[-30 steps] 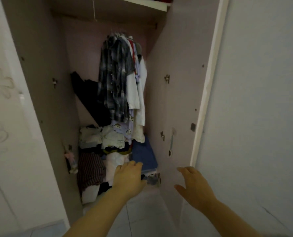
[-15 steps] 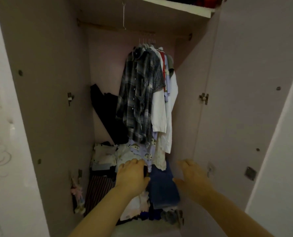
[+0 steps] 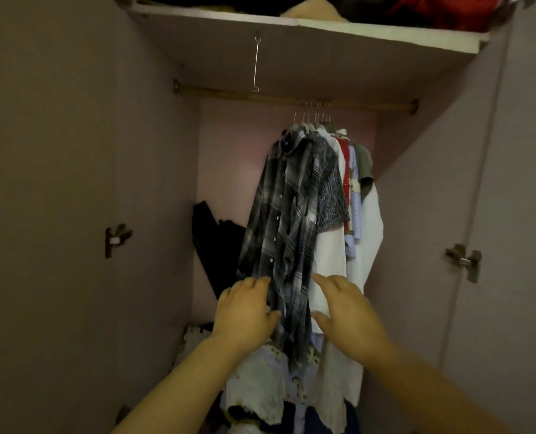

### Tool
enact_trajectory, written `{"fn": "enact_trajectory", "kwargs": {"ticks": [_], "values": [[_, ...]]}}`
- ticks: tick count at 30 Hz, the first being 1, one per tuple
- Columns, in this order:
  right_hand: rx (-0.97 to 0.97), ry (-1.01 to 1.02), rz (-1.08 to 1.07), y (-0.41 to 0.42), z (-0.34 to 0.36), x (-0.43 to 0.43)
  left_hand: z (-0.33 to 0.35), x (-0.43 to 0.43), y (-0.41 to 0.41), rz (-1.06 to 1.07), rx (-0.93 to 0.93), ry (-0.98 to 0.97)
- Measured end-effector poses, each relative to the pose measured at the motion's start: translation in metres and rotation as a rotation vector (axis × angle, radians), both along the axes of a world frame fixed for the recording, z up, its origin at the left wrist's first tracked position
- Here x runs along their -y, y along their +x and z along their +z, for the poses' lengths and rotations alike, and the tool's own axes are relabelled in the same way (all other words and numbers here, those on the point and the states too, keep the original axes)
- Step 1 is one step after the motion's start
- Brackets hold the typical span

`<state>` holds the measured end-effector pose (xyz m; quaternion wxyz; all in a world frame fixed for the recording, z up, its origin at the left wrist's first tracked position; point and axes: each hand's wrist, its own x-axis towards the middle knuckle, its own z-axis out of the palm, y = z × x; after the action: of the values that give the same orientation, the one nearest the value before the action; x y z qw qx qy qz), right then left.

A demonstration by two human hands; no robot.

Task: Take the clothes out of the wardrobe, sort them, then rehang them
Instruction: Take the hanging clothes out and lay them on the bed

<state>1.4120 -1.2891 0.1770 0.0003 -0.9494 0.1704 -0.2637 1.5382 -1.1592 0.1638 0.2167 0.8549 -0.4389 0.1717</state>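
Note:
Several garments hang bunched on wire hangers from the wooden rail [image 3: 260, 97] inside the open wardrobe. Foremost is a grey plaid shirt [image 3: 291, 220]; behind it hang a white shirt [image 3: 332, 252] and red, blue and green pieces. My left hand [image 3: 244, 311] reaches up at the plaid shirt's lower left edge, fingers relaxed and holding nothing. My right hand [image 3: 345, 311] is raised at the shirt's lower right, fingers straight, in front of the white shirt. Whether either hand touches the cloth is unclear.
A shelf [image 3: 307, 29] above the rail holds dark, cream and red clothes. A black garment [image 3: 216, 239] leans against the back wall at left. Folded clothes [image 3: 260, 386] are piled on the wardrobe floor. A bare wire hook [image 3: 255, 62] hangs under the shelf. Hinges stick out from both side walls.
My view has come closer and tilted up. Both hands have risen from the pile of folded clothes to the lower part of the hanging plaid shirt.

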Motion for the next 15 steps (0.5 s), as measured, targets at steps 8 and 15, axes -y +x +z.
{"fn": "enact_trajectory", "kwargs": {"ticks": [8, 15], "values": [[0.124, -0.201, 0.035, 0.087, 0.078, 0.067, 0.050, 0.076, 0.079, 0.032, 0.076, -0.176], [0.206, -0.396, -0.004, 0.172, 0.149, 0.111, 0.096, 0.138, 0.167, -0.021, 0.104, -0.322]]}}
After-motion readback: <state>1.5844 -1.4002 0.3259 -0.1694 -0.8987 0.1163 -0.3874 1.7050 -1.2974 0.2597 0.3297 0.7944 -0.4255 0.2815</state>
